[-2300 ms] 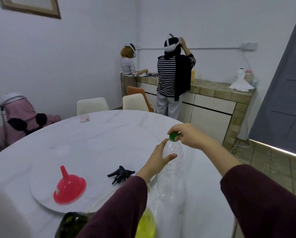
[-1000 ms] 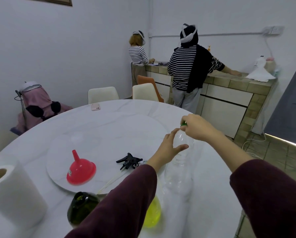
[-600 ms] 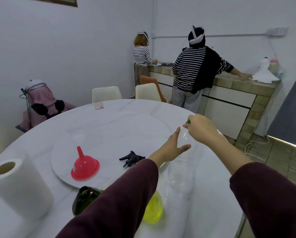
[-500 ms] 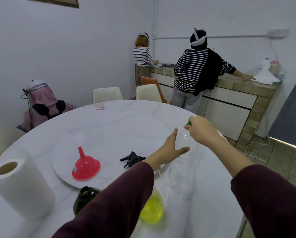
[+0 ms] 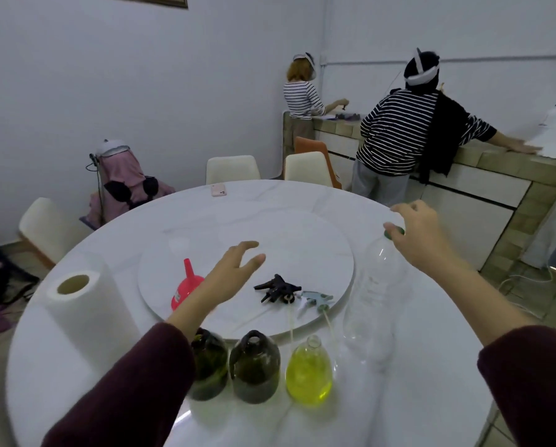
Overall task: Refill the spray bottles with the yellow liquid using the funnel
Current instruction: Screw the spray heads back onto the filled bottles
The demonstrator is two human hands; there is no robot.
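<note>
Green cap (image 5: 394, 232) pinched by right hand (image 5: 421, 235) near table edge (image 5: 463, 304); left hand (image 5: 234, 269) spread wide above turntable (image 5: 318, 240)

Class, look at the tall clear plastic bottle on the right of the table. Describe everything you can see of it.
The tall clear plastic bottle stands upright on the white round table, right of the clear flask of yellow liquid and just outside the turntable's rim. It looks like thin, see-through plastic with a rounded shoulder and narrow neck, and appears empty. A green cap sits at its mouth, where the right hand pinches it with the fingertips. The left hand does not touch it.
</note>
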